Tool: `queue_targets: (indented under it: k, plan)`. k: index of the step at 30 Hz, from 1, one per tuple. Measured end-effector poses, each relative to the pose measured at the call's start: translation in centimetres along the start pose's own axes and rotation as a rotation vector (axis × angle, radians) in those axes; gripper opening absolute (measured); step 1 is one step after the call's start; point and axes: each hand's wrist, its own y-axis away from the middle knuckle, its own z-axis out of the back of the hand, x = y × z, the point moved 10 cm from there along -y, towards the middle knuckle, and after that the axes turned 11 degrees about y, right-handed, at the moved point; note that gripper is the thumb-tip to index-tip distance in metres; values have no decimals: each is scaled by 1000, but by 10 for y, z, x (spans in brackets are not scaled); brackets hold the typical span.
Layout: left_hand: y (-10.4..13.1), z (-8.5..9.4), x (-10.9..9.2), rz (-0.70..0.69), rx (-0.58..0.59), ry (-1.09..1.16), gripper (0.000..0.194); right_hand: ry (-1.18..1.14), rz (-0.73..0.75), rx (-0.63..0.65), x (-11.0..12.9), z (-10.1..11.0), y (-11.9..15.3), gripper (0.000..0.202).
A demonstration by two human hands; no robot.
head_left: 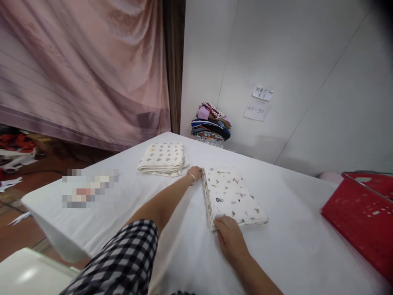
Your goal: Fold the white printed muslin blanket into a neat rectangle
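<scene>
Checked sleeve [123,256] nearest. Folded cloth [231,194] on white table [291,225]: left hand [195,173] at far corner, right hand [227,231] at near corner; whether clamped, cannot tell. Possible fault: uneven pull skewing layers.

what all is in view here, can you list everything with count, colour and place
patterned folded cloth: 1, white, mid-table
dotted folded cloth: 1, cream with grey motifs, table's far left
table covering: 1, white, centre
pixelated patch: 1, mixed, table's left; content hidden
fabric stack: 1, multicoloured, by the wall
paper notes: 2, white, on the wall
wall: 1, whitish, behind
curtain: 1, pink, upper left
basket: 1, red, right
floor clutter: uncountable, red and white, left
checked sleeve: 1, black-white, left arm
bracelet: 1, light, left wrist
left hand: 1, cloth's far-left corner
right hand: 1, cloth's near-left corner
</scene>
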Motion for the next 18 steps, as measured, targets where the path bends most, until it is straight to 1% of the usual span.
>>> queue_targets:
  k: [7,12,18]
  plan:
    - [-5,3,1,-44,-26,39,27,-13,-8,6,-2,-1,0,29]
    - [-4,5,-3,-58,-31,144,22,-26,-31,2,-4,-2,0,28]
    - [-1,2,-8,-74,15,312,31,-15,-29,33,-5,-6,3,32]
